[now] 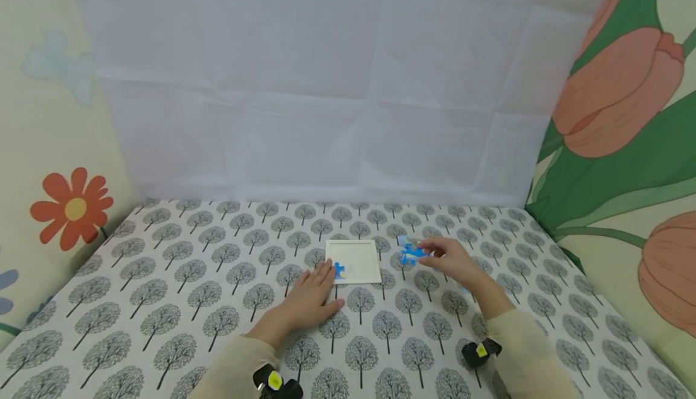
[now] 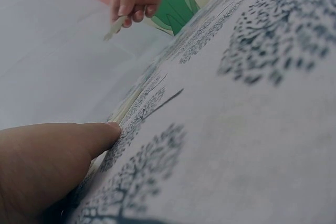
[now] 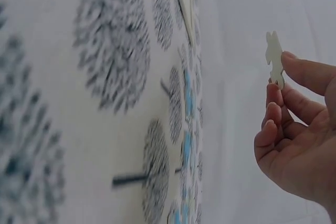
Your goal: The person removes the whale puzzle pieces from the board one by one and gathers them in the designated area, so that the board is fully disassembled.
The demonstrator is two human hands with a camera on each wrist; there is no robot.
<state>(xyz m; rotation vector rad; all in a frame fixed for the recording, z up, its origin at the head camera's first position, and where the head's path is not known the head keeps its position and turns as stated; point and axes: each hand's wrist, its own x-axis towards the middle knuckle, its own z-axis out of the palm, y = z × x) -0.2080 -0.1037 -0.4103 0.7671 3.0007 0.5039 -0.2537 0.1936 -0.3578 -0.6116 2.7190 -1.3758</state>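
Observation:
A shallow white puzzle tray (image 1: 361, 245) lies on the cloth, with one blue and yellow jigsaw piece (image 1: 339, 271) in its near left corner. My left hand (image 1: 306, 300) rests flat at that corner, fingertips at the tray's left edge. Its thumb (image 2: 102, 136) is stretched out low over the cloth. To the right of the tray, my right hand (image 1: 452, 260) pinches a blue jigsaw piece (image 1: 411, 255) between thumb and fingertips. The right wrist view shows the pale back of this jigsaw piece (image 3: 274, 59), held up above the table.
Blue jigsaw pieces (image 3: 187, 148) lie on the cloth beneath the right hand, mostly hidden from the head camera by that arm. A tree-print cloth (image 1: 217, 302) covers the table. Behind it hangs a white sheet (image 1: 304, 84), with flower-painted walls at both sides.

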